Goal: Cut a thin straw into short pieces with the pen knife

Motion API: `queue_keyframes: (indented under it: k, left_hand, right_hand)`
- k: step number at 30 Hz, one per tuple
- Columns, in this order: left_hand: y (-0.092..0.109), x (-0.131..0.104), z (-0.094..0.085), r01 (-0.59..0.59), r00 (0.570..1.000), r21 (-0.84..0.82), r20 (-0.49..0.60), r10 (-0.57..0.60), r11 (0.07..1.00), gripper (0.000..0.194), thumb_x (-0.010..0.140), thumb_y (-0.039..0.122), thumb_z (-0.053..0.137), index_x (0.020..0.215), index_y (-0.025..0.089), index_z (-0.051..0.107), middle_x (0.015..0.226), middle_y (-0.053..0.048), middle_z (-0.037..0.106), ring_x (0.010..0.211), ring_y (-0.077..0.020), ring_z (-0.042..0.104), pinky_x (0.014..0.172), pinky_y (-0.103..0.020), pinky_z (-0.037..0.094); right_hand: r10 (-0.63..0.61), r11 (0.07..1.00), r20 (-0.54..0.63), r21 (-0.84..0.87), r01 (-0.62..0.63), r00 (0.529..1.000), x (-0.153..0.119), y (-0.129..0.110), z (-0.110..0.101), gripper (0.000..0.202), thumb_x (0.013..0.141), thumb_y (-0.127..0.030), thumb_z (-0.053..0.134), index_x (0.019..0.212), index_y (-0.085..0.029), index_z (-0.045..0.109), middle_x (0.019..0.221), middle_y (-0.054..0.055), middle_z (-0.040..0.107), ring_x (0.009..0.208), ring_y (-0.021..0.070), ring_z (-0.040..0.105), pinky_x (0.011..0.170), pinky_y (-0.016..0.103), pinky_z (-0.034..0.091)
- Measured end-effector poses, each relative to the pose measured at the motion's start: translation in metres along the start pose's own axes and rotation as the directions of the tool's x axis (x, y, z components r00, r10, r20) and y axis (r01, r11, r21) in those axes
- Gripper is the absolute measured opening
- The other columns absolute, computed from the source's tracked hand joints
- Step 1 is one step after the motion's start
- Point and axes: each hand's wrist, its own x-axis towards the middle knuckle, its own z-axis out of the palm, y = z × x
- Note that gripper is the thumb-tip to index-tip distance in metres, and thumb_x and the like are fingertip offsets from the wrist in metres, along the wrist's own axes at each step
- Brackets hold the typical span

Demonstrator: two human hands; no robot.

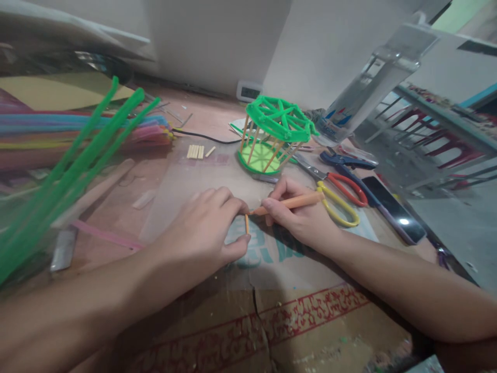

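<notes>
While your left hand (207,225) pinches a small stick (247,224), its ends obscured by your fingertips, inside the plastic sheet's (217,178) near edge, your right hand (308,221) grips an orange marker (308,200), tip blurred.

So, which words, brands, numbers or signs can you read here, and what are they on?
No text reads clearly.
White rectangular digital display: digits too small.
Tall clear plastic container: blue printing, blurred.
Large teal characters on or under the pale translucent sheet: partly covered, blurred.

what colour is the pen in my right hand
The pen is orange, seen best in the head view.
</notes>
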Motion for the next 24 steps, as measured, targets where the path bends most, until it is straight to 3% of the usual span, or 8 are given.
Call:
queue_keyframes:
  k: [4, 10, 24]
  left_hand:
    - [-0.0007, 0.0003, 0.0007, 0.004, 1.000, -0.009, -0.009, -0.004, 1.000, 0.030, 0.087, 0.037, 0.064, 0.110, 0.020, 0.071, 0.104, -0.008, 0.069, 0.103, -0.0310, 0.064, 0.092, -0.047, 0.049]
    - [-0.0004, 0.0008, 0.0004, 0.021, 1.000, -0.008, 0.000, -0.021, 1.000, 0.030, 0.086, 0.038, 0.065, 0.108, 0.019, 0.071, 0.101, -0.008, 0.068, 0.101, -0.0313, 0.064, 0.093, -0.047, 0.050]
    - [0.0014, 0.0018, -0.0018, 0.043, 0.999, -0.018, 0.024, -0.043, 0.999, 0.033, 0.085, 0.038, 0.064, 0.109, 0.017, 0.072, 0.103, -0.010, 0.068, 0.103, -0.0324, 0.063, 0.096, -0.048, 0.050]
  right_hand:
    - [0.018, 1.000, 0.024, -0.004, -0.018, 1.000, 0.0011, 0.0011, 0.0002, 0.041, 0.088, -0.050, 0.083, 0.079, -0.024, 0.053, 0.061, -0.003, 0.069, 0.056, 0.0147, 0.064, 0.054, 0.026, 0.045]
    - [-0.006, 1.000, 0.063, 0.009, 0.005, 0.998, 0.0008, 0.0025, 0.0004, 0.034, 0.092, -0.042, 0.079, 0.081, -0.023, 0.053, 0.064, -0.003, 0.069, 0.057, 0.0139, 0.065, 0.055, 0.026, 0.047]
    - [-0.010, 1.000, 0.047, 0.024, 0.008, 0.999, 0.0013, 0.0026, 0.0009, 0.036, 0.089, -0.043, 0.083, 0.081, -0.023, 0.054, 0.064, -0.002, 0.070, 0.057, 0.0145, 0.065, 0.055, 0.025, 0.047]
